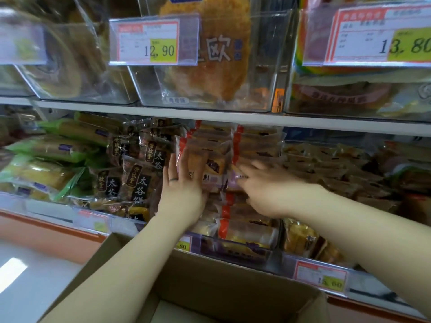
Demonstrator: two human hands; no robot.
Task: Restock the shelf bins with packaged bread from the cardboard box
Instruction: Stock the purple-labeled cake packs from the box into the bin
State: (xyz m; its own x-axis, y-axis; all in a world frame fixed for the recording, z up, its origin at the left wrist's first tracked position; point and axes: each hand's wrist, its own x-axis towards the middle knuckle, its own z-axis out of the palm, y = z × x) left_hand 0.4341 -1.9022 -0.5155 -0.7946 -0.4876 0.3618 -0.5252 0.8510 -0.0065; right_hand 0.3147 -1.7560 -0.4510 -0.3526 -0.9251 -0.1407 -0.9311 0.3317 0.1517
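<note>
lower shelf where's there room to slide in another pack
Crowded in the middle: red-edged clear bread packs stack right up to the white shelf board. A dark gap shows above the brown wrapped packs on their right, under that board.

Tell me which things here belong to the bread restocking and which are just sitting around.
Job: red-edged bread packs; cardboard box; left hand pressing them; right hand, blurred, at them.
Just there: dark-labelled packs; green-wrapped loaves; 12.90 price tag; round bread above.

Red-edged bread packs (247,231) stacked flat in the middle shelf bin (235,251), open cardboard box (210,276) just below
</note>
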